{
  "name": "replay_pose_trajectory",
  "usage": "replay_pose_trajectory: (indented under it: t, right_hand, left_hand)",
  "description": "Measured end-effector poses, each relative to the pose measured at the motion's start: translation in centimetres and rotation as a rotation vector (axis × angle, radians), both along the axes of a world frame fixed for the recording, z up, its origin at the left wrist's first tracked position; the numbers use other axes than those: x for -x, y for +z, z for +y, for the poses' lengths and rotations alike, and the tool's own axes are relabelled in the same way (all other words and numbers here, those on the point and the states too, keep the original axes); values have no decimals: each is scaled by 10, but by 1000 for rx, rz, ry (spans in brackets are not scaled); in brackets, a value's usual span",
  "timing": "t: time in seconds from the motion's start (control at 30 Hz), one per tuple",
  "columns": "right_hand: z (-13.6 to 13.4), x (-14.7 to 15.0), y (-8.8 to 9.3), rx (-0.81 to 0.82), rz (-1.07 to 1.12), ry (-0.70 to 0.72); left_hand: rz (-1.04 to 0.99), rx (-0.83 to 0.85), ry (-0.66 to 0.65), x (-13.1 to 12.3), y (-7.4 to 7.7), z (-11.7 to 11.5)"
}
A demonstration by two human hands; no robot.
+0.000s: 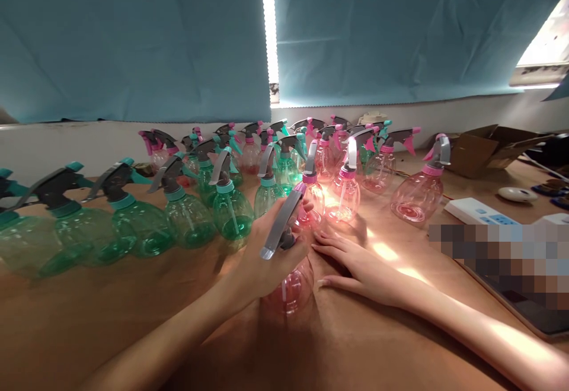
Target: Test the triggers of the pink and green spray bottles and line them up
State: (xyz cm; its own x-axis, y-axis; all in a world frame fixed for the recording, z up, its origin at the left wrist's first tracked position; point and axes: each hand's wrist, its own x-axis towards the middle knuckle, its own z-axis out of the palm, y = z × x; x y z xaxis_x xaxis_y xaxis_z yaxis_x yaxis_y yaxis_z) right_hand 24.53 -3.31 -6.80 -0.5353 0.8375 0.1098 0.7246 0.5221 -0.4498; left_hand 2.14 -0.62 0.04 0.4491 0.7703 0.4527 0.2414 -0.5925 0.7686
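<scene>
My left hand [271, 252] is wrapped round the neck of a pink spray bottle [291, 290] with a grey and pink trigger head. That bottle stands on the brown table, near its front middle. My right hand [347, 260] lies on the tabletop just right of it, fingers stretched out and apart, holding nothing. Close beyond the fingertips stand two pink spray bottles, one nearer the middle [312, 198] and one to its right [344, 198]. A green spray bottle [232, 213] stands left of my left hand.
Several green spray bottles [142, 225] form a row along the left. More pink and green ones crowd the back by the wall. At right are another pink spray bottle [418, 196], an open cardboard box [473, 153], a white power strip [478, 210] and a white mouse [517, 194].
</scene>
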Motion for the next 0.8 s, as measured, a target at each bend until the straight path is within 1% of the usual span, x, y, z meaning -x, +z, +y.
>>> replay_pose_trajectory:
  t: [0.2,0.4,0.63,0.8]
  right_hand:
    - [0,0,1,-2,-6,3]
    - [0,0,0,-1,-22,6]
    - [0,-1,-2,0,11,2]
    - [1,-1,-4,-16,26,3]
  left_hand:
    - [6,-23,42,-1,0,0]
    - [3,-14,39,-2,3,-2]
    - [15,-27,45,-3,2,-1]
    - [16,-50,54,-3,4,-2]
